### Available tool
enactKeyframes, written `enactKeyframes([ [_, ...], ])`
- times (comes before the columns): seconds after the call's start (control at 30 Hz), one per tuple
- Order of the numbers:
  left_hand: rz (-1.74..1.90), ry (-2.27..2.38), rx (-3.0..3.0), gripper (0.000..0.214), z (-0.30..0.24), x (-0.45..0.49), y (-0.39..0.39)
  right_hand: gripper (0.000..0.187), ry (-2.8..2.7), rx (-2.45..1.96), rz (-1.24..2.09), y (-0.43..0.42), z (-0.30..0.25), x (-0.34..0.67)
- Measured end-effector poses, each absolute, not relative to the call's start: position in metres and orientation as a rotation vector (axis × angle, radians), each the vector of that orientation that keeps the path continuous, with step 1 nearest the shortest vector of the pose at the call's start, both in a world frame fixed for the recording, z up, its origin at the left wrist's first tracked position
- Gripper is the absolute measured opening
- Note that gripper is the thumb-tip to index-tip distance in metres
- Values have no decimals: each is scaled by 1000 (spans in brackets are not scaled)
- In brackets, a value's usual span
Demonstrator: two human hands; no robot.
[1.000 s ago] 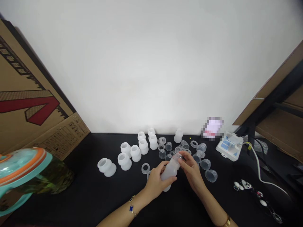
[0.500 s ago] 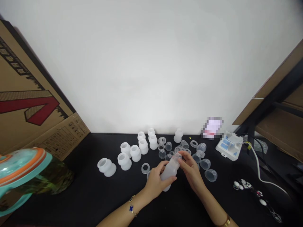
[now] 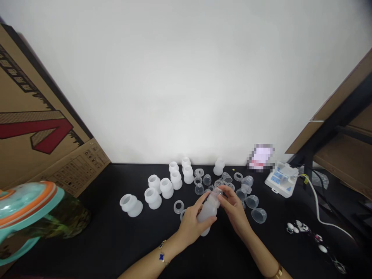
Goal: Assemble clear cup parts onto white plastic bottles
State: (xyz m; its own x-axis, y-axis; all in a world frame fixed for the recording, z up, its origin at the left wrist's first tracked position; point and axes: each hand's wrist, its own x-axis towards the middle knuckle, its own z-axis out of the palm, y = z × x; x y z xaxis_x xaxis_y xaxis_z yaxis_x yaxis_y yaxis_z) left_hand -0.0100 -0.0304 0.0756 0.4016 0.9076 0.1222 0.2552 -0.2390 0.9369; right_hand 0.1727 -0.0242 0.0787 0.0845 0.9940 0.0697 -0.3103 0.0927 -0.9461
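A translucent white bottle [image 3: 208, 211] tilts, its clear top [image 3: 215, 193] toward the far right, over the worktop's [image 3: 104, 244] near middle.

The bottle [image 3: 207, 211] in my left grip [image 3: 192, 223] looks like smooth, cloudy plastic. Right of the bottle, clear plastic cups [image 3: 258, 216] shine. Left of it, the big box [image 3: 31, 100] is dull cardboard.

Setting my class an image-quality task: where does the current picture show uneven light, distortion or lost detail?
Head view: the white wall dims toward the upper right corner; head view: the jug at the left edge looks stretched, probably lens distortion; head view: coarse blocks obscure the pinkish rectangle, and the held bottle shows little surface texture.
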Motion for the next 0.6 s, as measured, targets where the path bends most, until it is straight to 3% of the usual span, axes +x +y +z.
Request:
enactKeyframes([
  [0.2,911,1009,1710,72,74,-10,-29,41,-1047,-939,1249,-24,76,172],
  [0.43,958,1010,1690,77,70,-13,-27,98,-1247,-817,1409,-31,70,163],
  [0.6,982,955,1645,77,67,-12,-25,121,-1379,-832,1415,-36,71,162],
])
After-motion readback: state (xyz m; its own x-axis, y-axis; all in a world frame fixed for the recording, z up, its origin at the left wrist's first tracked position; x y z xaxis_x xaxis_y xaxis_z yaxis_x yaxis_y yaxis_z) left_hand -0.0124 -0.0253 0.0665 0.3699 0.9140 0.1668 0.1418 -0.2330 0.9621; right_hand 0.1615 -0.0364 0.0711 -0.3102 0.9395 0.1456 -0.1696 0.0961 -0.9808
